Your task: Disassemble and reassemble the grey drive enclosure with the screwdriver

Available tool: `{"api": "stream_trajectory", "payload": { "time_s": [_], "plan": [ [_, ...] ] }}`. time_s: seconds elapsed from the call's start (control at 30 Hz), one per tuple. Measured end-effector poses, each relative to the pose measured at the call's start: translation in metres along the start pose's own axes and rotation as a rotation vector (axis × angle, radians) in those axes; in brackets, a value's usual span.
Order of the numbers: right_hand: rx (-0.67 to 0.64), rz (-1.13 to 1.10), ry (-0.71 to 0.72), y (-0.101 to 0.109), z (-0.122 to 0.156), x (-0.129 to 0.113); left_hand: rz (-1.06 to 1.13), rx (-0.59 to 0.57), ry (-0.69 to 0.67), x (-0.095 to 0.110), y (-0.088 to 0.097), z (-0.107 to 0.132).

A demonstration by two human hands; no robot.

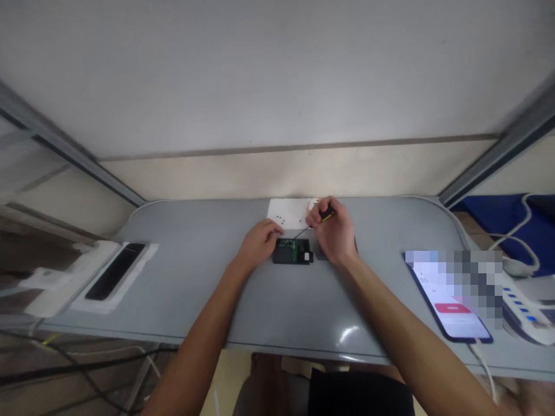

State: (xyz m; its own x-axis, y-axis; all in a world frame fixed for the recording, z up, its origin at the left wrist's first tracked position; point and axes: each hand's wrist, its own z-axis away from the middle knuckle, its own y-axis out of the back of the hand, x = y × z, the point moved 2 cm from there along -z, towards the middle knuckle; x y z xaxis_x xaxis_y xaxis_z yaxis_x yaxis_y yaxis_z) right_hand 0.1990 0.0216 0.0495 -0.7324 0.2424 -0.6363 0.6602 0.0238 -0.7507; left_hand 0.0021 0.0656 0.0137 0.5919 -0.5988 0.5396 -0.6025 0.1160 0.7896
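An opened phone [292, 252], black with a green circuit board showing, lies flat on the grey table. My left hand [260, 240] grips its left end, fingers bent at the upper left corner. In my right hand [335, 231] is a screwdriver [327, 212] with a black and yellow handle. Its thin shaft slants down to the left, and the tip meets the phone's upper edge. Just behind lies a white sheet [288, 209] with several tiny dark screws [281, 219] on it. A dark flat piece [321, 253] is partly hidden beneath my right hand.
At the left, a black phone-shaped panel [115, 271] rests on white wrapping. On the right lie a lit phone [448, 306] with a cable and a white power strip [526, 315]. A wall [277, 173] closes off the table's back; metal posts [498, 141] stand at both sides.
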Motion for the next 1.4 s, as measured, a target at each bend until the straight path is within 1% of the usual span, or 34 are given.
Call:
{"api": "stream_trajectory", "payload": {
  "time_s": [0.07, 0.17, 0.23, 0.37, 0.53, 0.7, 0.9, 1.1, 1.3, 1.4],
  "plan": [
    [0.01, -0.026, 0.007, -0.006, 0.002, 0.006, 0.036, 0.036, 0.038, -0.004, 0.001, 0.018],
    [0.025, 0.013, 0.03, -0.014, 0.005, 0.015, 0.08, 0.021, 0.033, -0.006, -0.001, 0.026],
    [0.044, 0.076, 0.035, -0.017, 0.007, 0.019, 0.081, -0.003, -0.001, -0.005, -0.004, 0.025],
    [0.064, 0.134, 0.015, -0.018, 0.011, 0.024, 0.032, 0.011, -0.04, -0.001, -0.006, 0.024],
    [0.041, 0.114, 0.024, -0.017, 0.013, 0.027, 0.014, 0.03, -0.037, 0.0, -0.008, 0.027],
    [0.072, 0.144, 0.036, -0.015, 0.013, 0.025, 0.004, 0.025, -0.033, 0.0, -0.009, 0.027],
    [0.05, 0.114, 0.028, -0.019, 0.013, 0.028, 0.003, 0.036, -0.045, 0.003, -0.009, 0.027],
    [0.07, 0.163, 0.025, -0.021, 0.011, 0.028, 0.001, 0.032, -0.043, 0.002, -0.009, 0.027],
    [0.062, 0.179, 0.081, -0.024, 0.011, 0.027, 0.008, 0.037, -0.054, 0.002, -0.009, 0.027],
    [0.064, 0.167, 0.073, -0.024, 0.011, 0.029, 0.016, 0.038, -0.04, 0.003, -0.009, 0.027]
  ]
}}
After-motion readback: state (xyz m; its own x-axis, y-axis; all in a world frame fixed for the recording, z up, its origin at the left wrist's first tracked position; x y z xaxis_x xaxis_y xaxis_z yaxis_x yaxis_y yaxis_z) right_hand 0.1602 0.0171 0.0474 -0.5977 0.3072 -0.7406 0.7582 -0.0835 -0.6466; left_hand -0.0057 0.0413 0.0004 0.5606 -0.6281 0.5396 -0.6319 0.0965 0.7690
